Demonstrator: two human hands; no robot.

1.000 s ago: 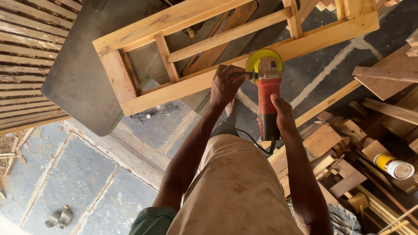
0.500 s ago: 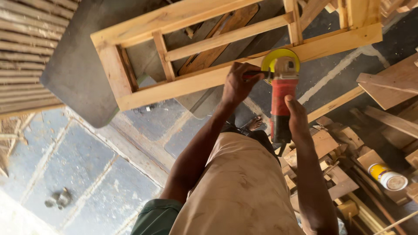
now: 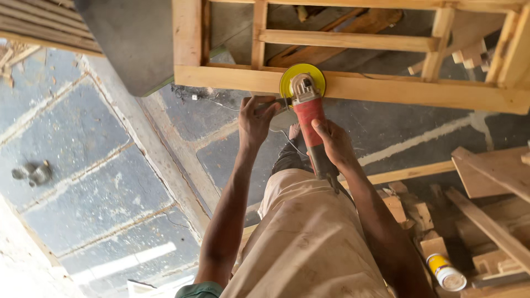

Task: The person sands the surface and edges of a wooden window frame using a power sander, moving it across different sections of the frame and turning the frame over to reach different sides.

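A red angle grinder (image 3: 307, 113) with a round yellow sanding disc (image 3: 302, 80) presses against the near rail of a pale wooden frame (image 3: 386, 88). My left hand (image 3: 255, 120) grips the black side handle of the grinder. My right hand (image 3: 333, 144) wraps the red body near its rear, where a black cord leaves it. Both arms reach forward over my beige-trousered legs (image 3: 309, 243). A bare foot (image 3: 295, 132) shows just below the grinder.
Offcuts and planks of wood (image 3: 486, 215) are piled at the right, with a yellow and white can (image 3: 446, 272) lying among them. A dark grey board (image 3: 132, 38) leans behind the frame at upper left. Grey stone floor (image 3: 88, 182) spreads to the left.
The view has swung, so the frame now lies level across the top. The grinder and both hands have shifted left along the near rail, with the same grip on it.
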